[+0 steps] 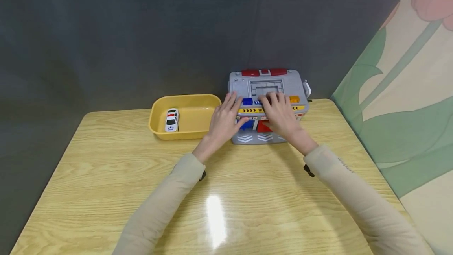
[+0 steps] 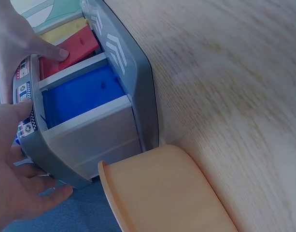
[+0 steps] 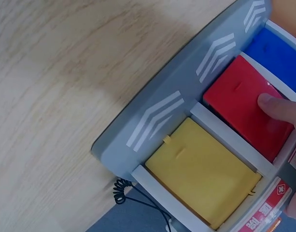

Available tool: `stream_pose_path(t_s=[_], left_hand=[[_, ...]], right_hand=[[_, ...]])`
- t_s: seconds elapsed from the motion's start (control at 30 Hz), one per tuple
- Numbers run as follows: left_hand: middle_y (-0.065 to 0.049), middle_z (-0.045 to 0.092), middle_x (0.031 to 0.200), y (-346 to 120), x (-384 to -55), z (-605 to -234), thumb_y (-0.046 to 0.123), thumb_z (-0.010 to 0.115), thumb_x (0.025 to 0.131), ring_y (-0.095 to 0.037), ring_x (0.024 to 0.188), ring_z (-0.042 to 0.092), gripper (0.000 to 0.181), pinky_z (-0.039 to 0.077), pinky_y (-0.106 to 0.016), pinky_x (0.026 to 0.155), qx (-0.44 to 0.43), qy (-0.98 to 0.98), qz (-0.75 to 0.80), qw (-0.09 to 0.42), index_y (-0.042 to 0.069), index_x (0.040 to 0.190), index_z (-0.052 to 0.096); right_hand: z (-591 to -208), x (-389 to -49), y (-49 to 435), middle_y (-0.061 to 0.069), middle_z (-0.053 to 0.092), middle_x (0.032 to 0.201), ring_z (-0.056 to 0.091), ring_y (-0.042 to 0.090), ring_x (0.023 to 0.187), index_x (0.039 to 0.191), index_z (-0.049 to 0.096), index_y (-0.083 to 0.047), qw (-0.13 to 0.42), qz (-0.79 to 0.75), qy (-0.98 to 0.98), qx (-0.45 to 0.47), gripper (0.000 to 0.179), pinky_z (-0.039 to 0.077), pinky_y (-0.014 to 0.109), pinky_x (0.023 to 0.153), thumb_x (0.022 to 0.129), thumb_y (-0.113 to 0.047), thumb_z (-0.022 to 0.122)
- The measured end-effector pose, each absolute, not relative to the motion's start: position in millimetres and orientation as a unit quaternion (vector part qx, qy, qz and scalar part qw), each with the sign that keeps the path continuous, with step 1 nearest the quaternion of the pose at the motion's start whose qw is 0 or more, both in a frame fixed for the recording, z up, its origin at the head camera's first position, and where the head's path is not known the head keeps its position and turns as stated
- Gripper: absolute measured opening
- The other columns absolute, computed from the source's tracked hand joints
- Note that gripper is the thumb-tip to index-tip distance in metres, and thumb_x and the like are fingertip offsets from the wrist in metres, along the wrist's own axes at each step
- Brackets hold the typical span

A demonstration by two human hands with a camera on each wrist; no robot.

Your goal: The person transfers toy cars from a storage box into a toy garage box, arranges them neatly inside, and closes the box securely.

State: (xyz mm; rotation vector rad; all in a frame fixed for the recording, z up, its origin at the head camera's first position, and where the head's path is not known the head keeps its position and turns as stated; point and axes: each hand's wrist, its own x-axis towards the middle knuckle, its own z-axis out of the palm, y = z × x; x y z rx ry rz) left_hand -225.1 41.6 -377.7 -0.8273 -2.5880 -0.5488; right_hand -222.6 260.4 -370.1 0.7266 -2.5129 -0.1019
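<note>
A grey toy garage with red, blue and yellow doors stands at the back of the table. My left hand holds its left front corner, thumb on the sticker strip and fingers over the roof and side. My right hand lies over the front roof edge, its thumb on the red door. That door's lower end stands slightly out from its frame. The blue door and the yellow door sit within their frames on either side.
A yellow tray stands left of the garage, close to it. Inside it lies a white toy police car. A black coiled cord hangs at the garage's right side. Dark cloth rises behind the table, and a flower-patterned panel stands at right.
</note>
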Motion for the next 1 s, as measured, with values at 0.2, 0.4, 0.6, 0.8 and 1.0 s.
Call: stream_pose_path(t_s=[0.2, 0.4, 0.6, 0.8, 1.0], left_hand=[[-0.019, 0.031, 0.152, 41.1, -224.6, -379.6, 0.046, 0.059, 0.094, -0.032, 0.14, 0.028, 0.067, 0.041, -0.048, 0.102, -0.292, -0.918, -0.19, 0.189, 0.004, 0.144, 0.044], [-0.02, 0.03, 0.152, 40.2, -222.6, -380.9, 0.046, 0.058, 0.094, -0.033, 0.14, 0.028, 0.068, 0.041, -0.048, 0.102, -0.295, -0.919, -0.176, 0.194, 0.003, 0.144, 0.043], [-0.02, 0.031, 0.152, 38.5, -222.6, -380.7, 0.047, 0.057, 0.095, -0.033, 0.14, 0.028, 0.067, 0.04, -0.048, 0.103, -0.299, -0.918, -0.171, 0.195, 0.003, 0.144, 0.043], [-0.02, 0.032, 0.151, 38.4, -226.0, -378.9, 0.046, 0.058, 0.094, -0.033, 0.14, 0.029, 0.067, 0.041, -0.047, 0.102, -0.299, -0.915, -0.179, 0.203, 0.002, 0.143, 0.044], [-0.02, 0.032, 0.152, 40.5, -225.1, -380.3, 0.046, 0.058, 0.094, -0.034, 0.139, 0.03, 0.067, 0.043, -0.047, 0.1, -0.299, -0.916, -0.172, 0.203, 0.003, 0.143, 0.044]], right_hand=[[-374.0, -223.7, 257.4, 0.025, 0.045, 0.12, 0.042, 0.044, 0.098, 0.129, 0.046, -0.002, 0.28, -0.033, -0.923, 0.262, 0.081, 0.04, 0.054, 0.08, 0.064, -0.018, 0.091], [-378.4, -222.4, 254.9, 0.023, 0.047, 0.118, 0.042, 0.043, 0.095, 0.127, 0.048, -0.003, 0.298, -0.022, -0.921, 0.252, 0.072, 0.04, 0.052, 0.078, 0.068, -0.012, 0.088], [-380.0, -222.5, 252.0, 0.022, 0.048, 0.117, 0.042, 0.043, 0.096, 0.127, 0.049, -0.004, 0.302, -0.02, -0.922, 0.241, 0.066, 0.04, 0.051, 0.08, 0.072, -0.01, 0.085], [-378.9, -226.6, 250.3, 0.02, 0.048, 0.117, 0.042, 0.043, 0.097, 0.127, 0.049, -0.005, 0.312, -0.019, -0.92, 0.236, 0.063, 0.04, 0.05, 0.079, 0.074, -0.009, 0.083], [-380.6, -225.0, 252.2, 0.02, 0.047, 0.117, 0.041, 0.042, 0.097, 0.127, 0.048, -0.005, 0.309, -0.023, -0.922, 0.231, 0.065, 0.04, 0.049, 0.08, 0.073, -0.01, 0.084]])
